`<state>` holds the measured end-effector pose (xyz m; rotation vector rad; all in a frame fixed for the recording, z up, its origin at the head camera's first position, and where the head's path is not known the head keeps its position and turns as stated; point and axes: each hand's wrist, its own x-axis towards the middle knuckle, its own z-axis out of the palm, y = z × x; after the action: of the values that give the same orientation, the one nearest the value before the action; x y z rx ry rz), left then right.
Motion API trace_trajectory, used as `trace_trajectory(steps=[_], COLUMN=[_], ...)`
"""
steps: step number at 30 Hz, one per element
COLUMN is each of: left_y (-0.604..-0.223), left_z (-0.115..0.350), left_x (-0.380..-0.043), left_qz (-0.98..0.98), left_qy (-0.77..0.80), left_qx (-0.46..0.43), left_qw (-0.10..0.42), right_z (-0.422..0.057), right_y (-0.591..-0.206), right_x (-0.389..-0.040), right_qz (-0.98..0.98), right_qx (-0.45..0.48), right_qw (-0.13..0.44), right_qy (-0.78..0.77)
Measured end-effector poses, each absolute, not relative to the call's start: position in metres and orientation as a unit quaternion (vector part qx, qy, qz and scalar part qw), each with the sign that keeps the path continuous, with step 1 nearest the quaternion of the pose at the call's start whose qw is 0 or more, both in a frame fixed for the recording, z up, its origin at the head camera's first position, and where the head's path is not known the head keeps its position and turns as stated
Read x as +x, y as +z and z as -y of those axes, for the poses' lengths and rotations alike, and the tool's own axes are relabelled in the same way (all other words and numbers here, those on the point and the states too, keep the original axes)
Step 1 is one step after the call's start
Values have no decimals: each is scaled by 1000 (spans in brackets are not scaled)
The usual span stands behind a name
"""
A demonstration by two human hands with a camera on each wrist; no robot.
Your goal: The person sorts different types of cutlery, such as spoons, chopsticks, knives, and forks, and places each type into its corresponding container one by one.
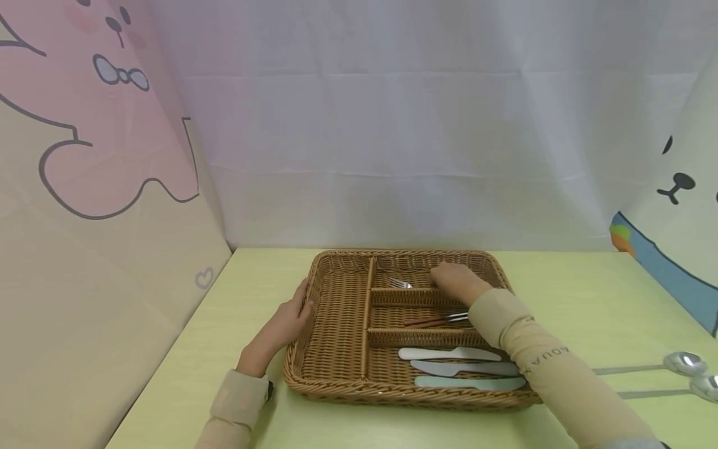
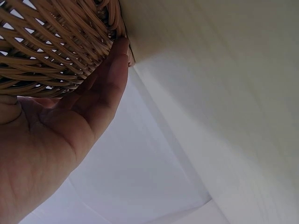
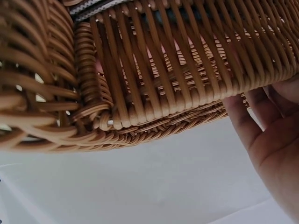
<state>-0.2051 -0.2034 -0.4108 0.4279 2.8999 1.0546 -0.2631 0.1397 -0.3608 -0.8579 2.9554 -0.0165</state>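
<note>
A brown wicker basket (image 1: 339, 324) with dividers stands on the table. My left hand (image 1: 288, 321) rests against its left side; in the left wrist view the fingers (image 2: 110, 79) lie fairly straight along the outer wall. My right hand (image 1: 459, 280) reaches into the back right compartment, beside a silver fork (image 1: 401, 284) whose tines show at the left. Its fingertips are hidden behind the divider (image 3: 163, 70) in the right wrist view, so any hold on the fork cannot be made out. Slim brown-and-silver utensils (image 1: 429, 322) lie in the middle compartment.
White, grey and mint-green table knives (image 1: 468, 382) lie in the front right compartment. Two silver spoons (image 1: 684, 363) lie on the pale yellow table (image 1: 561, 280), right of the basket. Printed cloth (image 1: 421, 156) hangs behind and on both sides.
</note>
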Motion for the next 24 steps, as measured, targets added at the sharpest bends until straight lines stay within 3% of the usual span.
trace_trajectory(steps=[15,24], left_y=[-411,-408], left_z=[202,202], left_x=[-205,-204], left_qz=[-932,-931], left_qy=[338,345], left_qx=[132,120], left_qw=[13,29], right_z=[-145,-159], right_y=[-357,-343], right_x=[-264,-254], right_qz=[-968,-967], right_qx=[-249,-245], right_qw=[-3,-54], right_qy=[45,40])
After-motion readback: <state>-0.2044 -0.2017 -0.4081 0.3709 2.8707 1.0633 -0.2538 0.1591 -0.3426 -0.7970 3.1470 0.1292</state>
